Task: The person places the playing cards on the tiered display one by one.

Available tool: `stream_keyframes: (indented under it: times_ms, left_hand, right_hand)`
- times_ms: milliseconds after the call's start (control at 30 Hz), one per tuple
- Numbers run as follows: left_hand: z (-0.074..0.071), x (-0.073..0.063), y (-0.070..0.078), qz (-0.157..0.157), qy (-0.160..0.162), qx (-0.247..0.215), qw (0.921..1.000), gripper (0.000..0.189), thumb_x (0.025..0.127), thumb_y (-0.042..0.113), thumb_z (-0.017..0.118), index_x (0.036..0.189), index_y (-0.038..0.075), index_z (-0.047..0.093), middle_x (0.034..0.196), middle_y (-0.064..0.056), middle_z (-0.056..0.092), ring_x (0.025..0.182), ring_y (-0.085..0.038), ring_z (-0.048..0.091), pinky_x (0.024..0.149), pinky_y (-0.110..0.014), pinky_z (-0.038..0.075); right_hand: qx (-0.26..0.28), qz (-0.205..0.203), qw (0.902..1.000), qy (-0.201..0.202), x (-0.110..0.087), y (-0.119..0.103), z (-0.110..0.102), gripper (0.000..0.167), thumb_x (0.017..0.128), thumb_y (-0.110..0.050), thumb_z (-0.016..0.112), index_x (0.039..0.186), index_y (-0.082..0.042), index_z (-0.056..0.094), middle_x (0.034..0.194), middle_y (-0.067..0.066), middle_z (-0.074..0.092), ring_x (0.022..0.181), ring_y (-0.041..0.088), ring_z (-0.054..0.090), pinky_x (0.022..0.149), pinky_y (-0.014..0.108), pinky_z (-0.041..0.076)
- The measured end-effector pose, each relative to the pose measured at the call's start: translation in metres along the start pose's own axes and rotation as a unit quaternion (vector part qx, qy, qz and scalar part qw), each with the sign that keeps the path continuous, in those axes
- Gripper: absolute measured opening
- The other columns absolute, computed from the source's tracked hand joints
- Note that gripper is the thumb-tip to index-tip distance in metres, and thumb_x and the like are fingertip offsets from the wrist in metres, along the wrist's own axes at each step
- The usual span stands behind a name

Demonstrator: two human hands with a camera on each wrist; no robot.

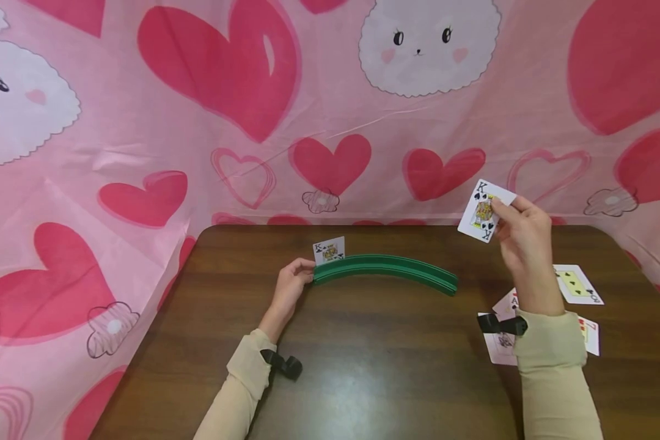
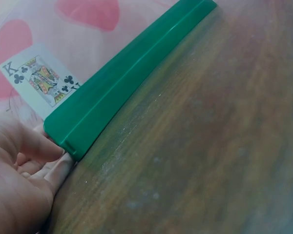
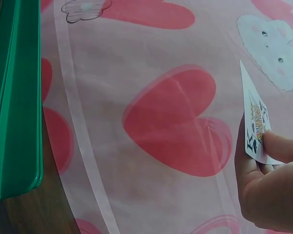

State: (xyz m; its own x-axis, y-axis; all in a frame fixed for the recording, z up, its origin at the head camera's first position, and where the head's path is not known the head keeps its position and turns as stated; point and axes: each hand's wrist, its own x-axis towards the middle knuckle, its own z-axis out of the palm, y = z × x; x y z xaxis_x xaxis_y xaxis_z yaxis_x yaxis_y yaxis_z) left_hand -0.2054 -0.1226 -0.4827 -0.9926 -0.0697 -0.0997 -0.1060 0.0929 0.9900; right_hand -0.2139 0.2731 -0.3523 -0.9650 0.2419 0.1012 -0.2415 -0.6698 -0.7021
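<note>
A curved green card holder point(image 1: 385, 264) lies across the far middle of the table. In its left end stands a king of clubs point(image 1: 329, 249), its lower edge hidden in the holder. My left hand point(image 1: 294, 281) grips that same end, with thumb and fingers at the corner in the left wrist view. Raised above the table at the right, my right hand point(image 1: 522, 235) pinches a king of spades point(image 1: 483, 211) between thumb and fingers. The card's face is turned toward the head camera, apart from the holder.
Several face-up cards lie on the brown table point(image 1: 396, 366) under my right forearm, partly hidden. Among them are a clubs card point(image 1: 580, 285) and a red seven point(image 1: 591, 336). A pink heart-patterned cloth point(image 1: 335, 110) hangs behind the table.
</note>
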Motion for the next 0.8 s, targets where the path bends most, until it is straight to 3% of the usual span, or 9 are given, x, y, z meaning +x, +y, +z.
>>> stream_keyframes:
  times_ms: [267,533,800]
  left_hand:
    - [0.000,0.002,0.000,-0.003,-0.001,-0.016,0.9999,0.022,0.093,-0.009,0.056,0.110,-0.008,0.070,0.108,-0.013,0.068,0.095,-0.018,0.060,0.088,-0.028,0.046]
    - [-0.002,0.003,0.001,-0.004,-0.006,-0.013,0.9999,0.024,0.094,-0.009,0.055,0.113,-0.008,0.069,0.113,-0.017,0.068,0.096,-0.020,0.062,0.088,-0.028,0.047]
    - [-0.001,0.002,-0.002,-0.010,-0.015,-0.014,0.9997,0.026,0.091,-0.013,0.053,0.112,-0.008,0.068,0.113,-0.018,0.069,0.098,-0.020,0.066,0.088,-0.029,0.049]
  right_hand:
    - [-0.007,0.008,0.9999,0.001,0.002,0.000,0.000,0.015,0.094,0.015,0.061,0.095,0.007,0.074,0.084,0.015,0.074,0.069,0.020,0.073,0.064,0.031,0.060]
    - [-0.013,0.002,0.9998,-0.012,0.002,0.001,0.006,0.015,0.094,0.014,0.062,0.096,0.007,0.075,0.086,0.014,0.075,0.069,0.021,0.073,0.063,0.032,0.060]
    - [-0.058,0.016,0.9979,-0.024,-0.003,0.009,0.013,0.014,0.094,0.010,0.066,0.099,0.001,0.076,0.091,0.011,0.076,0.075,0.019,0.074,0.068,0.031,0.061]
